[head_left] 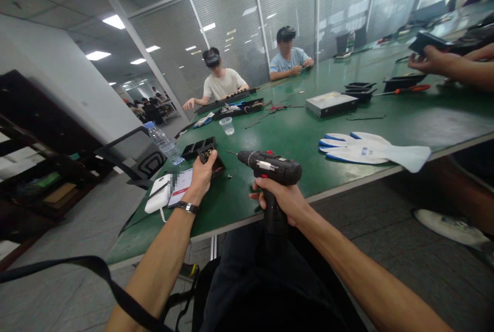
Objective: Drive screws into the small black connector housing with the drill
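Observation:
My right hand (283,199) is wrapped round the grip of a black cordless screwdriver (272,167), its bit pointing left over the green table (293,136). My left hand (201,177), with a dark wristband, grips a small black part (208,157) standing on the table, just left of the bit's tip. A smartphone (180,187) and a white power bank (158,194) lie by my left wrist. A black compartment tray (197,147) sits just behind the part.
White-and-blue work gloves (370,149) lie to the right near the table's edge. A water bottle (165,142), a plastic cup (227,125), a silver drive (331,103) and black trays lie farther back. Two people sit at the far end; another person's hands (436,60) work at right.

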A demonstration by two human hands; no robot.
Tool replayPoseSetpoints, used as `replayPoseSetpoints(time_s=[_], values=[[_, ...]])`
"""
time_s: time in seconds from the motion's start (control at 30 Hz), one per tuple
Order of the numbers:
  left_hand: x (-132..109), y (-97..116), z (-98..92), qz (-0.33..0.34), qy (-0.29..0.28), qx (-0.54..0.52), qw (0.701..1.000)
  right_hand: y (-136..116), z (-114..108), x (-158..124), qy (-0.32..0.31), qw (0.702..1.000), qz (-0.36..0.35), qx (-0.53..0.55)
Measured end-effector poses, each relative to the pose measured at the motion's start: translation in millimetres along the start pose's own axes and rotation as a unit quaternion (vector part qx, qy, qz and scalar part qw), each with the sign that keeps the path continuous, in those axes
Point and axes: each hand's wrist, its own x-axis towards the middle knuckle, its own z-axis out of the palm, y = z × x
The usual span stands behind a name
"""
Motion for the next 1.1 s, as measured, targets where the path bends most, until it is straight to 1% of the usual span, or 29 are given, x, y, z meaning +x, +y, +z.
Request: replayPoseSetpoints(time_s=[0.1, 0.2, 0.3, 0.43, 0.6, 0.67, 0.73, 0.87, 0.93, 1.0, 1.1], values=[[-4.1, 10.4, -8.6, -0.052, -0.013, -0.017, 0.998, -2.3, 0.9, -0.3, 0.003, 1.000, 0.015, 0.011], [-12.7, 20.1, -14.1, -0.106, -0.065, 0.009, 0.992, -2.9, 0.7, -0.4, 0.003, 1.000, 0.022, -0.008], [-19.8, 24.8, -12.3, -0.142, -0.112, 0.051, 0.982, -2.6, 0.4, -0.2, 0.013, 1.000, 0.021, -0.018], [-17.4, 23.5, -0.1, -0.152, -0.131, 0.073, 0.977, -2.6, 2.1, -1.0, 0.025, 0.999, 0.039, -0.017], [-4.5, 17.1, 25.5, -0.163, -0.152, 0.035, 0.974, -0.6, 2.9, -1.5, 0.034, 0.999, -0.005, 0.010], [-1.3, 13.9, 33.7, -0.163, -0.154, 0.012, 0.975, 0.7, 1.7, -0.9, 0.044, 0.999, -0.007, 0.013], [0.0, 11.3, 37.1, -0.155, -0.142, -0.009, 0.978, 1.9, 0.1, 0.2, 0.057, 0.998, -0.008, 0.020], [-1.3, 11.6, 29.8, -0.125, -0.101, -0.011, 0.987, 3.8, -1.7, 1.9, 0.066, 0.997, -0.010, 0.037], [-3.1, 14.8, 24.6, -0.115, -0.092, 0.000, 0.989, 4.5, -1.8, 1.9, 0.066, 0.997, -0.014, 0.039], [-5.3, 18.0, 23.0, -0.120, -0.099, 0.007, 0.988, 5.3, -1.6, 1.6, 0.069, 0.997, -0.011, 0.035], [-7.6, 18.9, 30.6, -0.147, -0.118, 0.012, 0.982, 6.4, -0.9, 1.2, 0.077, 0.996, -0.015, 0.039]])
